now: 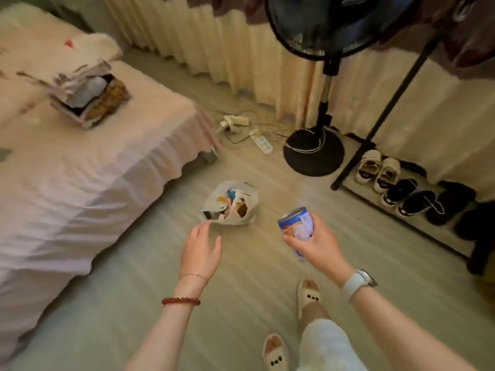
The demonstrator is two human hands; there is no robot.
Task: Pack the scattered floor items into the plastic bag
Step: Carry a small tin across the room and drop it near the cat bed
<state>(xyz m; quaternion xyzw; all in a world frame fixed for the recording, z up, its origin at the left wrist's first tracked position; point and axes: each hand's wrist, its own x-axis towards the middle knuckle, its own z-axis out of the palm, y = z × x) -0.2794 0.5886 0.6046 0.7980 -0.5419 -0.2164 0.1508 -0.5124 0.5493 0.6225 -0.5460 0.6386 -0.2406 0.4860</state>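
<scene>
Your right hand (pixel 318 243) wraps its fingers around the blue can (pixel 297 228), carried toward the plastic bag (pixel 230 203) on the floor, while your left hand (pixel 201 250), fingers spread, reaches to open its mouth.

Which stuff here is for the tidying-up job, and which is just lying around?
For the job: plastic bag, blue can in the right hand, empty left hand.

Just lying around: fan, shoes, power strips, box on bed.

Bare forearms; red bead bracelet (pixel 181 301), thin chain (pixel 193 275), white wristwatch (pixel 357 283), pale fluffy slippers (pixel 308 295)
</scene>
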